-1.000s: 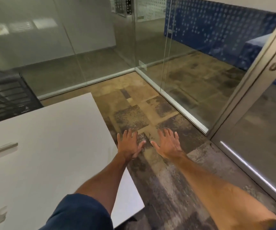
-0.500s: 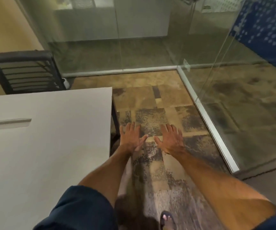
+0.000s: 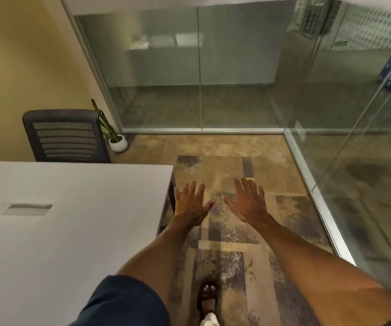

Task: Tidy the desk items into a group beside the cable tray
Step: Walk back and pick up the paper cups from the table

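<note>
Presently no desk items are showing; the white bench [image 3: 72, 231] is lying bare in view, with only the cable slot [image 3: 27, 209] sitting in its top. Both grips are hovering spread and holding nothing over the carpet [image 3: 236, 243], off the bench's right edge. The left hand [image 3: 191, 204] is lying nearer that edge than the right hand [image 3: 248, 203], so, in my judgement, the reach is falling leftward.
</note>
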Motion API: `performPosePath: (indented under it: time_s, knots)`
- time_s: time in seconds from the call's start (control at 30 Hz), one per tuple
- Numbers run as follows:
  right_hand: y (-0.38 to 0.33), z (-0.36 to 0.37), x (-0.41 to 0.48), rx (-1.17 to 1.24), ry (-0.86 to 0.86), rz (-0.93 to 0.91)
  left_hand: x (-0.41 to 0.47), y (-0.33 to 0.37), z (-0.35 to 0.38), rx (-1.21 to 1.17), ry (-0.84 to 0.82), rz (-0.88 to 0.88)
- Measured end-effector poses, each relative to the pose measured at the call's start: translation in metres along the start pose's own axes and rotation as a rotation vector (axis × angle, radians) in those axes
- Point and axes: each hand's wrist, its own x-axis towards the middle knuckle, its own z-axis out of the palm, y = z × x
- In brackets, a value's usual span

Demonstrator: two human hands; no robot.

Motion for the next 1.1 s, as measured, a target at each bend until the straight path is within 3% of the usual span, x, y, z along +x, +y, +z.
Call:
performPosePath:
  time_s: [0.47, 1.1]
  knots:
    - [-0.050, -0.002, 0.311, 0.016, 0.004, -0.069, 0.290, -0.089, -0.054, 0.036, 0.050, -0.085]
    - [-0.140, 0.005, 0.738, -0.024, -0.021, -0.477, 0.626, -0.221, -0.112, -0.041, 0.118, -0.432]
